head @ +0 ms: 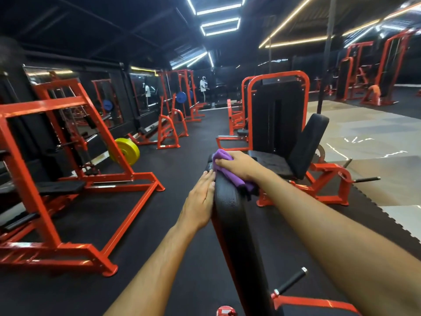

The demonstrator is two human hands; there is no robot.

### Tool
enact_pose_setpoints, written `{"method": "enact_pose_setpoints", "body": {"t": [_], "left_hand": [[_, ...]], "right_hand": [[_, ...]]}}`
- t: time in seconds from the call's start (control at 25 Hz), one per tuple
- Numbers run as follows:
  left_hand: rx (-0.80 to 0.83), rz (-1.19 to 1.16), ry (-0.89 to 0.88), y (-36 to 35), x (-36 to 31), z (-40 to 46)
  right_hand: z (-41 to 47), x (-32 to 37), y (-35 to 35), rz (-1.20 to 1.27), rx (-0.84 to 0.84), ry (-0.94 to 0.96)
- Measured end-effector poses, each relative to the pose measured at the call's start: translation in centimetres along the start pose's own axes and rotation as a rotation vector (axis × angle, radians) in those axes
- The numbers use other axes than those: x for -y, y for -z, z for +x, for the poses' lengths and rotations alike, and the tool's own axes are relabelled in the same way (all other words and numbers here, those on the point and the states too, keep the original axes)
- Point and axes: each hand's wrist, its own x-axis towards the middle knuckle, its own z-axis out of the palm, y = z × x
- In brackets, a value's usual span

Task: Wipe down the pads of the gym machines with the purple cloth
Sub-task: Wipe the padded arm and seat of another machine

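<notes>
A long black back pad [230,208] of a red gym machine runs away from me in the centre of the view. My right hand [239,164] grips the bunched purple cloth [224,166] and presses it on the pad's far end. My left hand [201,199] lies flat with straight fingers against the pad's left side. Beyond it stands another red machine with a black seat pad [271,163] and a black backrest pad [307,144].
A large red plate-loaded machine [68,179] with a yellow weight plate [125,151] stands to the left. More red racks line the back. A black-gripped handle [291,281] juts out at lower right. Grey mats [376,137] cover the floor on the right. People stand far off.
</notes>
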Motion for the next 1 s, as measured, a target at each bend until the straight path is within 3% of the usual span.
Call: {"method": "enact_pose_setpoints", "body": {"t": [0.12,0.32,0.48,0.56,0.68,0.8,1.0], "left_hand": [[0.009,0.01,0.001,0.1,-0.1,-0.2],[0.006,-0.024,-0.056,0.2,-0.1,-0.1],[0.058,-0.035,-0.01,0.4,0.2,0.2],[0.066,-0.089,-0.029,1.1,-0.4,0.0],[0.048,-0.132,-0.256,1.9,-1.6,-0.9],[0.073,-0.079,-0.419,1.2,-1.9,-0.9],[-0.092,-0.129,-0.485,-1.0,-0.8,-0.9]], "right_hand": [[0.4,-0.1,-0.3,-0.022,0.026,-0.049],[-10.2,0.1,-4.0,0.032,-0.274,0.405],[-16.7,-3.0,-8.3,-0.167,-0.447,0.562],[-18.7,-5.3,-10.7,-0.281,-0.451,0.58],[-21.4,-7.6,-11.5,-0.346,-0.453,0.564],[-22.0,-5.9,-9.6,-0.332,-0.629,0.53],[-16.6,-1.7,-11.2,-0.316,-0.891,0.464]]}}
